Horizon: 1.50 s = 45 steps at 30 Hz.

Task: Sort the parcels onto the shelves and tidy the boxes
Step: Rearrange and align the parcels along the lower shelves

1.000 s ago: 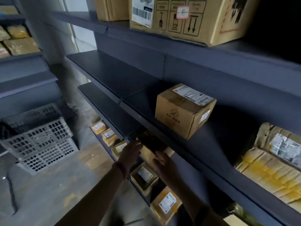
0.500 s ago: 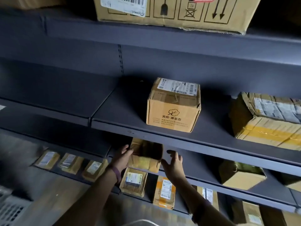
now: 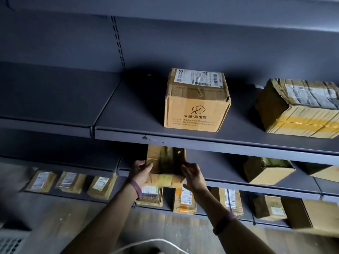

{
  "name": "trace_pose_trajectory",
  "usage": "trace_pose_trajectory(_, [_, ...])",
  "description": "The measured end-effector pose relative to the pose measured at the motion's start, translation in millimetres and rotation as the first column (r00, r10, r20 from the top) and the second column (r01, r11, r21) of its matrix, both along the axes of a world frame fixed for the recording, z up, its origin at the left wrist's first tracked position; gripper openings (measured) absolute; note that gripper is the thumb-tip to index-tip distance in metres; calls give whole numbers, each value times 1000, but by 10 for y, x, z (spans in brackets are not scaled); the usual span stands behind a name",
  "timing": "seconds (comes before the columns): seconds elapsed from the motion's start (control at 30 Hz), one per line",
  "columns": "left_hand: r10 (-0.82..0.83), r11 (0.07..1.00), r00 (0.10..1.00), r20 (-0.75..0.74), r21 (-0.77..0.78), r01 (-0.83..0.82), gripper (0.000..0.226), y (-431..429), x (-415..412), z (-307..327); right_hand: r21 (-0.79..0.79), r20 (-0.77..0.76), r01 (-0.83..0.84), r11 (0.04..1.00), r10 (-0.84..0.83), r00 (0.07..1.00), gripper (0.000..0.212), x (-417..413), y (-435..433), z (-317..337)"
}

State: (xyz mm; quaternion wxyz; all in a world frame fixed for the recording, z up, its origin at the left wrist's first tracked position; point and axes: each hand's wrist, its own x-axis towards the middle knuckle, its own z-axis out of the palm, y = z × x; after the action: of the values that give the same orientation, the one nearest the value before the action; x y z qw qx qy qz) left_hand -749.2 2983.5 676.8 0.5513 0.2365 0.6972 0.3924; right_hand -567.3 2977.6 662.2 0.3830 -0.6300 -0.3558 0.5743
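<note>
My left hand (image 3: 141,173) clasps the taped parcel (image 3: 166,162) at one corner; right hand (image 3: 192,176), fingers straight, presses the opposite side. Recommend pushing evenly ahead of both palms onto the shelf (image 3: 220,167).

Parcel storeroom, dimly lit
Tiers of dark metal shelving (image 3: 201,142) hold taped cardboard parcels (image 3: 196,107) bearing printed shipping labels (image 3: 198,78), more rows standing just above a bare floor (image 3: 156,226).
</note>
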Motion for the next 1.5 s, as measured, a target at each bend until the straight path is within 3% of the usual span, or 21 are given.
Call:
trace_pose_trajectory(0.17, [23,990,994,106,-140,-8,49,-390,51,-58,-72,21,-9,997,11,1000,24,154,-379,-87])
trace_pose_trajectory(0.23, [-2,988,996,95,-151,17,61,-581,87,-119,-75,4,-45,996,46,999,38,241,-515,-130])
trace_pose_trajectory(0.3, [-26,986,997,78,-165,38,56,-776,160,-172,-92,-36,-111,990,108,994,58,334,-650,-161])
trace_pose_trajectory(0.37, [17,981,996,90,-194,1,53,-961,246,-224,-98,-12,-173,980,172,985,64,426,-801,-175])
trace_pose_trajectory(0.43, [55,974,994,97,-224,-32,51,-1142,319,-220,-58,20,-202,978,204,979,60,520,-962,-167])
trace_pose_trajectory(0.57, [55,968,991,124,-251,-22,43,-1435,394,-223,139,-23,-222,965,227,974,27,646,-1301,-41])
trace_pose_trajectory(0.67, [183,948,953,242,-301,-106,40,-1593,468,-253,262,62,-275,925,268,961,15,723,-1466,20])
trace_pose_trajectory(0.8, [335,908,859,387,-376,-185,20,-1747,504,-337,285,283,-455,844,380,881,43,801,-1634,23])
trace_pose_trajectory(0.87, [375,899,817,439,-387,-205,17,-1803,526,-338,263,257,-479,838,417,872,47,832,-1695,16])
trace_pose_trajectory(0.97, [366,909,826,428,-355,-219,23,-1823,609,-292,265,200,-401,877,357,913,46,845,-1728,3])
trace_pose_trajectory(1.07, [289,930,896,338,-320,-180,25,-1825,702,-265,278,282,-393,877,317,906,60,817,-1713,4])
trace_pose_trajectory(1.13, [178,960,941,288,-262,-102,31,-1807,781,-214,267,430,-460,847,323,843,80,755,-1705,30])
trace_pose_trajectory(1.2, [101,980,937,333,-198,-35,46,-1768,858,-109,239,579,-524,818,313,753,93,692,-1711,56])
trace_pose_trajectory(1.37, [5,989,944,329,-144,45,88,-1663,990,-18,162,558,-536,829,371,742,100,706,-1800,63])
trace_pose_trajectory(1.5, [-90,984,991,98,-145,104,120,-1665,1092,3,154,583,-564,811,387,715,97,717,-1896,83])
